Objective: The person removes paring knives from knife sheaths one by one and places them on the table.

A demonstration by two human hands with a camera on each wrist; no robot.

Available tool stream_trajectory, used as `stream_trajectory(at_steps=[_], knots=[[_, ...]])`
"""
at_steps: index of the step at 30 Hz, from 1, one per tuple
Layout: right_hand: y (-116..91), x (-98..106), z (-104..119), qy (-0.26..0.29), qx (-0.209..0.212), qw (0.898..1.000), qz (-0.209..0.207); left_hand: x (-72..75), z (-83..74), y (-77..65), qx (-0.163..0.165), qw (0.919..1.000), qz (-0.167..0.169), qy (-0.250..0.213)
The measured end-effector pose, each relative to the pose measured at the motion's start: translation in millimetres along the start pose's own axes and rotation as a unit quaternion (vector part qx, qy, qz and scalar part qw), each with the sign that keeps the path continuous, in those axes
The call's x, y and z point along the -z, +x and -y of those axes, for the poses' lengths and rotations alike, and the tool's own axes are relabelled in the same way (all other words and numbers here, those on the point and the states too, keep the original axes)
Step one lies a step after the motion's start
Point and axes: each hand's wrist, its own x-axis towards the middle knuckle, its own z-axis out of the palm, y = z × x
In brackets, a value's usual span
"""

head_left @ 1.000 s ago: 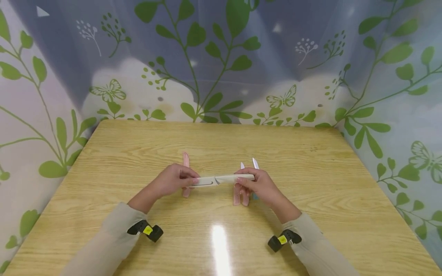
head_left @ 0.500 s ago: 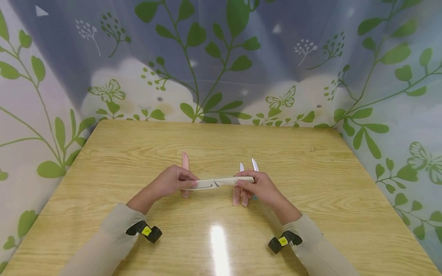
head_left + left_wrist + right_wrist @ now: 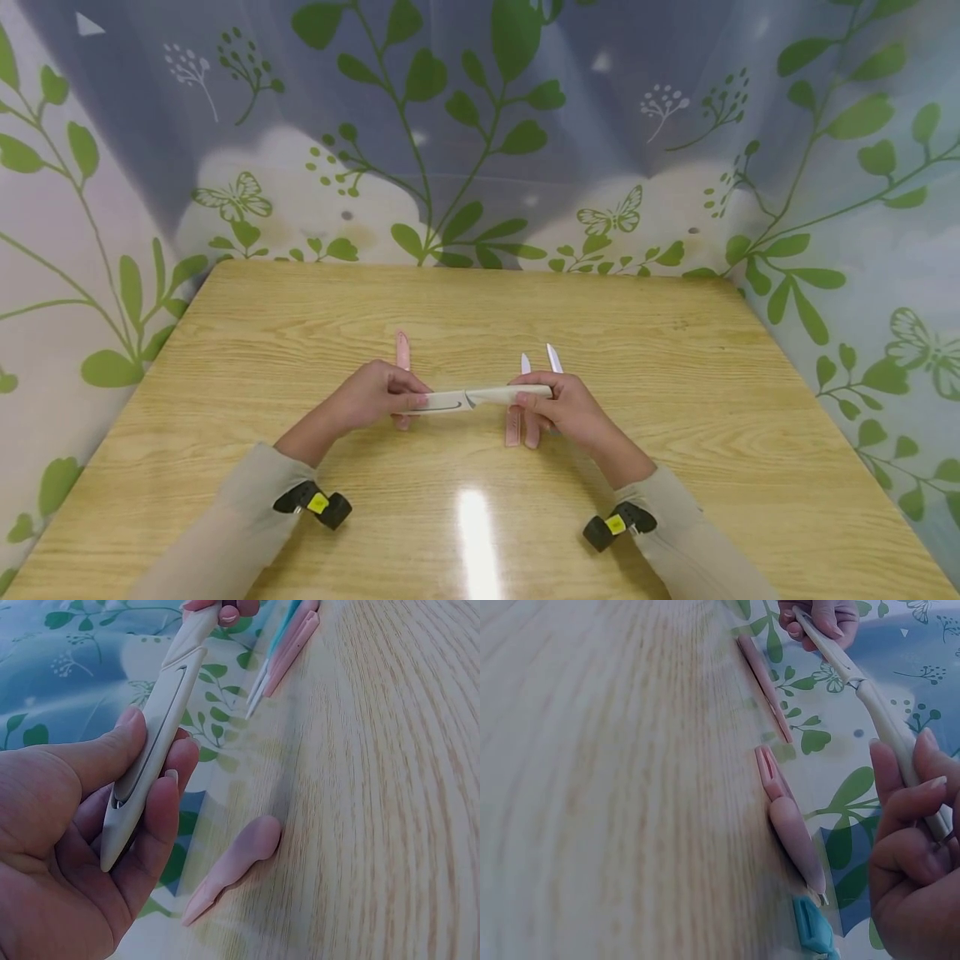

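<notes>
Both hands hold one cream knife (image 3: 480,394) level above the table (image 3: 675,467). My left hand (image 3: 378,396) grips its slotted cream sheath (image 3: 154,742) between thumb and fingers. Around the cream handle (image 3: 896,739) curl the fingers of my right hand (image 3: 562,408). Sheath and handle meet at a seam, and no blade shows. A pink sheath (image 3: 403,348) lies on the table behind my left hand. Under my right hand lie a pink knife (image 3: 513,427) and a teal-handled knife (image 3: 814,930), white blades pointing away.
The wooden table is walled in by a leaf-and-butterfly printed sheet (image 3: 480,167) at the back and on both sides. A lamp glare (image 3: 476,533) shines on the near tabletop. Black wrist cameras (image 3: 318,502) sit on both sleeves.
Both hands and the cream knife have sunk a little toward the table. The grips are the same and the things on the table have not moved.
</notes>
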Motion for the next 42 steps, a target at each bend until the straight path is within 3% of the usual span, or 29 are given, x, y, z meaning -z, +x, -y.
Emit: stream_trajectory(at_steps=[21, 29, 42], knots=[[-1, 5, -2, -0.011, -0.001, 1.0, -0.001, -0.5, 3.7, 0.6, -0.002, 1.0, -0.001, 0.006], [-8, 29, -10, -0.019, -0.004, 1.0, -0.024, 16.9, 15.1, -7.7, 0.016, 0.9967, -0.057, 0.055], [-10, 34, -9, -0.02, -0.024, 0.999, -0.033, 20.2, 13.9, -11.1, 0.001, 0.9967, -0.062, 0.052]])
